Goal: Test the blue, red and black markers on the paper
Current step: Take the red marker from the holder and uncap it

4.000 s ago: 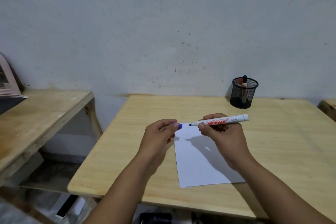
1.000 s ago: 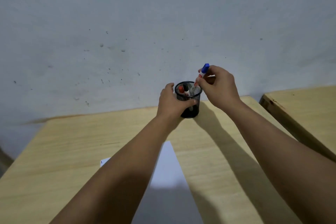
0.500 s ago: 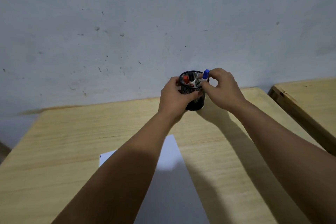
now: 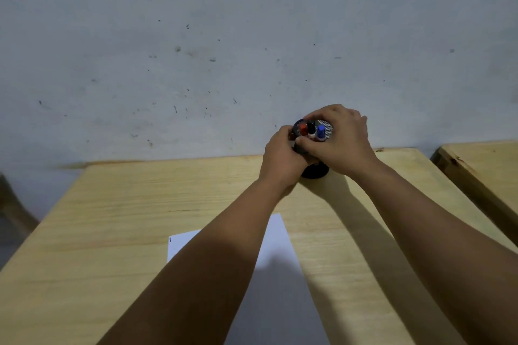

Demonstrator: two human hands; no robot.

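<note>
The tabletop is pale, matt, grained wood; the paper is smooth and matt; the pen cup is black wire mesh.

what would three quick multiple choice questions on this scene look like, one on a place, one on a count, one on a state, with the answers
1. Where does the mesh pen holder stand?
A. at the table's far edge, near the wall
B. on the sheet of paper
C. on the floor

2. How many marker caps show in the holder?
A. one
B. three
C. five

3. What state is the blue marker in?
A. uncapped, writing on the paper
C. lying flat on the table
B. capped, upright in the holder

Answers:
1 A: the holder sits on the table close to the wall, well beyond the paper.
2 B: red, black and blue caps show side by side.
3 B: its blue cap points up among the others, with the left hand and right hand around the holder.
</note>
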